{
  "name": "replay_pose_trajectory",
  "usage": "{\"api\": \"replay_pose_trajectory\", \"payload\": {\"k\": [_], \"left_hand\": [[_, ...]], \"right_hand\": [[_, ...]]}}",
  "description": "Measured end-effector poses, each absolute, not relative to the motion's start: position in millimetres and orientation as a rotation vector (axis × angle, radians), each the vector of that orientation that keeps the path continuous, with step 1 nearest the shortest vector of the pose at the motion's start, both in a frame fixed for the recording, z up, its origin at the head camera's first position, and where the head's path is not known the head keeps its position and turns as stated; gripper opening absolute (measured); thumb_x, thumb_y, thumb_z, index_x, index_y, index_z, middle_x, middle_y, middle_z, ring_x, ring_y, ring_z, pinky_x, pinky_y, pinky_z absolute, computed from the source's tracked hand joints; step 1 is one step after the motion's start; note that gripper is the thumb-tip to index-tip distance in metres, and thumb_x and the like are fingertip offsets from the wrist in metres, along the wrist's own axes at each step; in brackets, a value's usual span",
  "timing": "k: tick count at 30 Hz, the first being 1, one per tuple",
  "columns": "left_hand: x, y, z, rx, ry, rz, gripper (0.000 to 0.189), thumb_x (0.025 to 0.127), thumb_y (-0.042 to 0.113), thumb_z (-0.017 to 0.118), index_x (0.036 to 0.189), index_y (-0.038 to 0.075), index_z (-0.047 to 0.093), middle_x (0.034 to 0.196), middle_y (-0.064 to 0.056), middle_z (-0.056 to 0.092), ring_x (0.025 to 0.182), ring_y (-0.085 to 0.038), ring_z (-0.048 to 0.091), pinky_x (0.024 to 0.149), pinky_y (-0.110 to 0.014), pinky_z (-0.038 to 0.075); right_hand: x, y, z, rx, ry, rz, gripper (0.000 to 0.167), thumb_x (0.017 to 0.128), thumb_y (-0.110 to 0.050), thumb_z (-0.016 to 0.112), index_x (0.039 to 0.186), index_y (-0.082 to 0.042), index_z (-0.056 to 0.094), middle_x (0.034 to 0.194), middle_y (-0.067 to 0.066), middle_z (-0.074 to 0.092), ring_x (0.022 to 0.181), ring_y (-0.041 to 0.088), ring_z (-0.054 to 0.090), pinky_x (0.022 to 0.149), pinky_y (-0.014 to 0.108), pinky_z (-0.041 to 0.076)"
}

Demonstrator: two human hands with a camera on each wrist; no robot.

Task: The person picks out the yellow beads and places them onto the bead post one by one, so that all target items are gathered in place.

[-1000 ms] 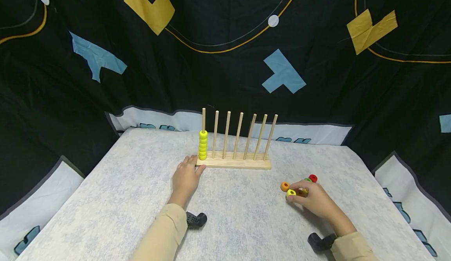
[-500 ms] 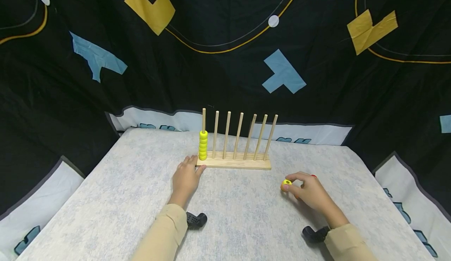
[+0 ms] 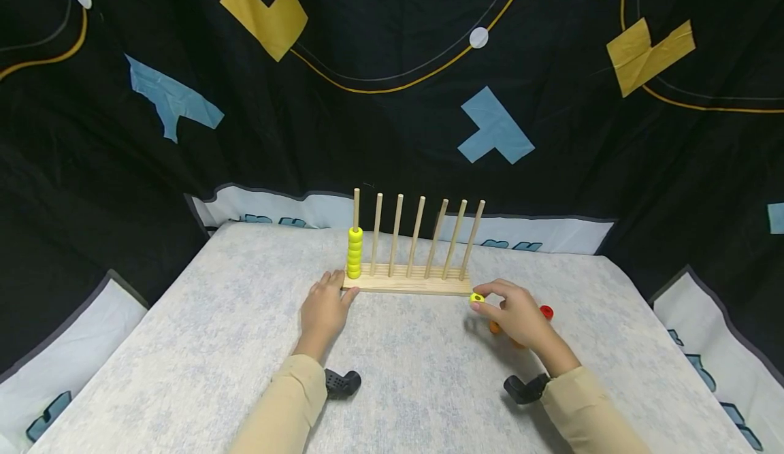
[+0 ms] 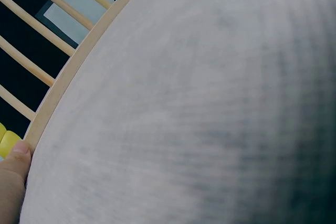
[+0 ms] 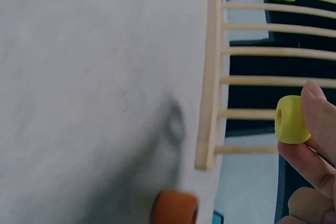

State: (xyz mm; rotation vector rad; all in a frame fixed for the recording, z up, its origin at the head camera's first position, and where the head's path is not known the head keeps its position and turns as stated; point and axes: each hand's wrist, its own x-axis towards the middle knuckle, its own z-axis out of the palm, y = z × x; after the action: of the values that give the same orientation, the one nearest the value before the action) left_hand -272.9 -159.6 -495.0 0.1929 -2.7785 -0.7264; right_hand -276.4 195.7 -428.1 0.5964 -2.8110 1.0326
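Note:
A wooden peg abacus (image 3: pixel 407 284) stands at the far middle of the table, with several upright pegs in its base. Yellow beads (image 3: pixel 354 253) are stacked on its leftmost peg; the other pegs are bare. My left hand (image 3: pixel 324 310) holds the left end of the base, its thumb (image 4: pixel 20 153) at the front edge in the left wrist view. Between thumb and fingers, my right hand (image 3: pixel 513 312) pinches a yellow bead (image 5: pixel 293 120), raised above the table just by the base's right end. The bead's hole faces up in the head view.
An orange bead (image 3: pixel 494 328) and a red bead (image 3: pixel 547 312) lie on the table by the right hand, which partly hides other beads. A dark cloth with tape pieces (image 3: pixel 496 125) hangs behind the table.
My right hand has picked up the yellow bead and carried it left and away from me, towards the abacus. My left hand has stayed at the base's left end.

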Motion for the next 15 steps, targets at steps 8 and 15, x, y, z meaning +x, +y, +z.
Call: {"api": "replay_pose_trajectory", "payload": {"k": [8, 15], "left_hand": [[-273, -159, -495, 0.204, -2.781, -0.738, 0.064, 0.098, 0.047, 0.058, 0.147, 0.006, 0.047, 0.152, -0.013, 0.048, 0.144, -0.037, 0.04, 0.114, -0.057, 0.039], [-273, -159, -495, 0.191, -2.778, -0.745, 0.064, 0.098, 0.046, 0.058, 0.146, 0.005, 0.048, 0.152, -0.014, 0.047, 0.144, -0.037, 0.04, 0.115, -0.057, 0.037]], "right_hand": [[-286, 169, -413, 0.698, -2.766, 1.059, 0.033, 0.088, -0.033, 0.076, 0.116, -0.015, 0.073, 0.117, 0.001, 0.071, 0.113, 0.023, 0.063, 0.087, 0.046, 0.057], [-297, 149, -394, 0.749, -2.729, 1.058, 0.033, 0.09, -0.031, 0.074, 0.117, -0.013, 0.073, 0.118, 0.004, 0.07, 0.114, 0.026, 0.063, 0.088, 0.048, 0.057]]}}
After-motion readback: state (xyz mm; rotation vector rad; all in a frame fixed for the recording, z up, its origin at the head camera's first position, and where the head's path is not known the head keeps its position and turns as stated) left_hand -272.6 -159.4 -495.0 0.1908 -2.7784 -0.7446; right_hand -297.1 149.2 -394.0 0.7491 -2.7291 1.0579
